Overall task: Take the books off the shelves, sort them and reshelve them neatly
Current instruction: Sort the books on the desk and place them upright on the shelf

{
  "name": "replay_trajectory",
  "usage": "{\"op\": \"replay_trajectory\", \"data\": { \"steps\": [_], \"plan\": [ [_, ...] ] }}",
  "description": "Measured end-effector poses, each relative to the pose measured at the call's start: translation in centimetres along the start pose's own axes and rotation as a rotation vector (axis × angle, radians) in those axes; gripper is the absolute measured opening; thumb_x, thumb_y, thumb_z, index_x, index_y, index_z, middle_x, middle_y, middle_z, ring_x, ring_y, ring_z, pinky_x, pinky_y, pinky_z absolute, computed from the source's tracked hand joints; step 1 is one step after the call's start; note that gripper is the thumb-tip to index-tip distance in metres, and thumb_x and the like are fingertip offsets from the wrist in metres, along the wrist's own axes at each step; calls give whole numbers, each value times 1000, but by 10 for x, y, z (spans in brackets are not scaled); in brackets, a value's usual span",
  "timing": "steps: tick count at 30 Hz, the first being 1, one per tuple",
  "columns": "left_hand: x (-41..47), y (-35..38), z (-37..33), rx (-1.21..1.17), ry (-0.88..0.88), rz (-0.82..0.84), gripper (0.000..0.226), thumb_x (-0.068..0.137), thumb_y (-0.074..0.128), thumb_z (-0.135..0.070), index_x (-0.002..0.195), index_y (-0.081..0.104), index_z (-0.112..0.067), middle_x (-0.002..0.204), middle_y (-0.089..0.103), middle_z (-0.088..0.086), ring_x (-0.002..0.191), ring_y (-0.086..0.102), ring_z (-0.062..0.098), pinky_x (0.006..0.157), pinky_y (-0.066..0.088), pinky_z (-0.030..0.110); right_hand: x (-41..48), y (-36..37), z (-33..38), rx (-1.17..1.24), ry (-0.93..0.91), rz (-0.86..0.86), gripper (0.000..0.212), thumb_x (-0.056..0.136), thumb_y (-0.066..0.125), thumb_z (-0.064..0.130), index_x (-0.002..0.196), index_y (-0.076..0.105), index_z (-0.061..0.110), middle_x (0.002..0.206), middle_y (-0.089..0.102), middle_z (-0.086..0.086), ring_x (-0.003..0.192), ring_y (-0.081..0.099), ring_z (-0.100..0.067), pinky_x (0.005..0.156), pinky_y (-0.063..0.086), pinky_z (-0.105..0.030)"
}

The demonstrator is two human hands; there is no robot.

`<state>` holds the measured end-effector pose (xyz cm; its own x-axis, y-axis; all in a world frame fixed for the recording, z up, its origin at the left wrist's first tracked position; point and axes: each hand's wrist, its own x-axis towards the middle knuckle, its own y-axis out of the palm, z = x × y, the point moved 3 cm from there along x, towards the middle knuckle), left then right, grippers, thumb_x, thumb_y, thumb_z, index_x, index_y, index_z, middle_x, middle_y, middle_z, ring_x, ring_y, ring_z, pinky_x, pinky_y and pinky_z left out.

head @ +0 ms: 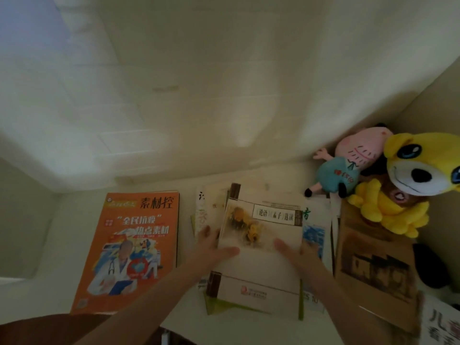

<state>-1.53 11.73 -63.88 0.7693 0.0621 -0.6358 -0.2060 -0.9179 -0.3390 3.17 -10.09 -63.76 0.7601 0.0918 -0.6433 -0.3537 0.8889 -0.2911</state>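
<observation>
Left hand (214, 246) and right hand (297, 252) grip the flat, matte cream paperback (261, 272) by its edges.

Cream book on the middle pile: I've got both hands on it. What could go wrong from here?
1. The cream book lies skewed on an uneven pile. The green book and blue-and-white book poke out beneath, so sliding it with the left hand and right hand may drag them askew.
2. The yellow plush dog seems to rest on the brown book alongside; a nudge could topple it.
</observation>
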Motion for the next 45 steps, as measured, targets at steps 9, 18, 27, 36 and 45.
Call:
{"op": "replay_trajectory", "data": {
  "steps": [9,18,27,36,45],
  "plan": [
    [3,-4,1,-216,-37,-73,113,75,78,-22,150,-8,-28,150,25,-5,138,28,21,112,31,41,-1,13,8,0,84,20,79,70,75,52,122,30,13,124,53,-11,104,61,-28,85,56,-44],
    [0,9,8,-321,-88,-86,87,60,84,-42,135,43,-23,131,53,0,115,53,18,96,48,35,-10,6,13,-237,52,-49,79,78,70,49,138,33,14,141,24,-10,126,38,-29,104,43,-42],
    [-8,6,18,-398,-223,-11,63,71,80,-28,124,49,-14,114,62,5,100,62,21,78,56,34,-21,5,12,-217,-91,41,102,76,76,37,148,4,32,139,41,-1,112,53,-20,92,51,-35],
    [-26,11,27,-353,-284,104,54,74,77,-34,117,48,-18,114,62,2,101,61,19,84,53,31,-46,18,15,-250,-255,-48,94,78,77,23,148,15,34,133,43,14,124,44,-13,103,38,-32],
    [-49,-11,5,-702,-23,30,75,54,89,-21,116,47,-25,112,62,4,98,65,23,75,58,34,-51,9,25,-3,-218,-25,88,72,81,18,143,31,31,128,55,4,110,57,-17,91,52,-38]
  ]
}}
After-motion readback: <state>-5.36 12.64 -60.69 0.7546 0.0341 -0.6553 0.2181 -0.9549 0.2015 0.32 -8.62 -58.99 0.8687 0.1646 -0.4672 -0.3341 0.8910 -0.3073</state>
